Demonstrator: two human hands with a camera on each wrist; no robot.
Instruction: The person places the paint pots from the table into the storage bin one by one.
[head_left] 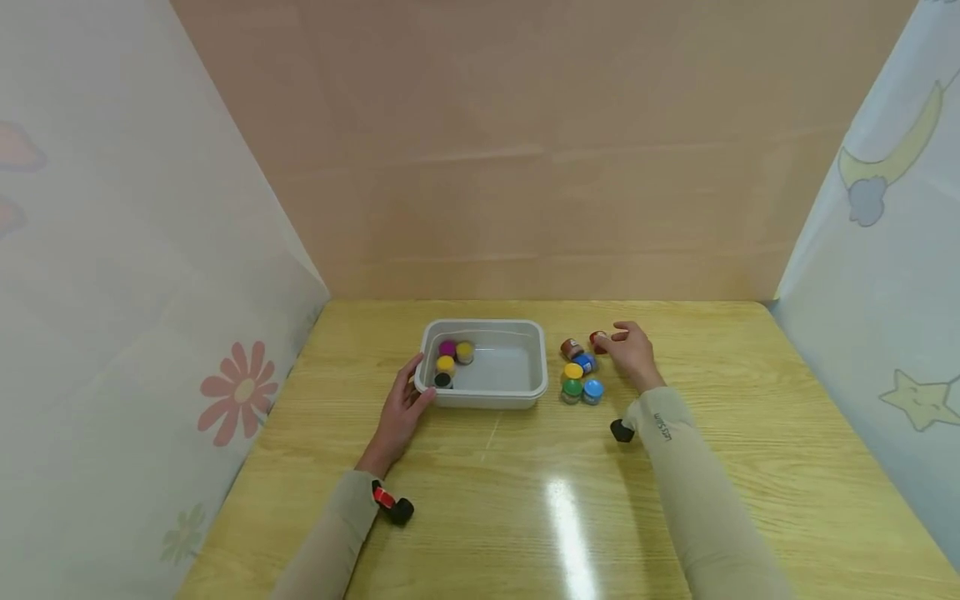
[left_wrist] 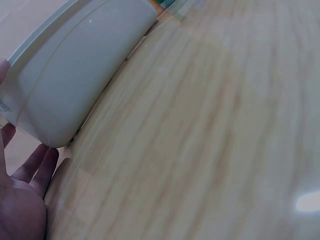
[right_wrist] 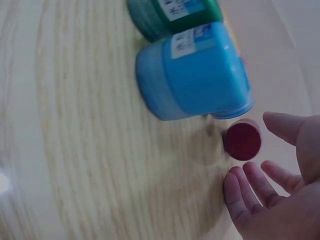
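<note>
A white plastic tub (head_left: 510, 401) stands on the table. My left hand (head_left: 399, 415) holds its front left corner, thumb at the rim; in the left wrist view, fingertips (left_wrist: 48, 155) touch low on its wall. Inside, along the left, are small paint jars with purple (head_left: 447, 347), yellow (head_left: 446, 363) and black (head_left: 442, 380) lids, plus another yellowish one (head_left: 465, 353). Right of the tub, my right hand (head_left: 632, 354) reaches around a red jar (right_wrist: 243, 141), thumb and fingers spread on either side. The right wrist view shows gaps between them and the jar.
Beside the tub cluster several more jars: brown (head_left: 572, 348), dark blue (head_left: 585, 363), yellow (head_left: 573, 372), green (head_left: 572, 391) and light blue (head_left: 592, 392). A tan wall (head_left: 540, 167) rises behind the table (head_left: 495, 483), with patterned white panels at both sides.
</note>
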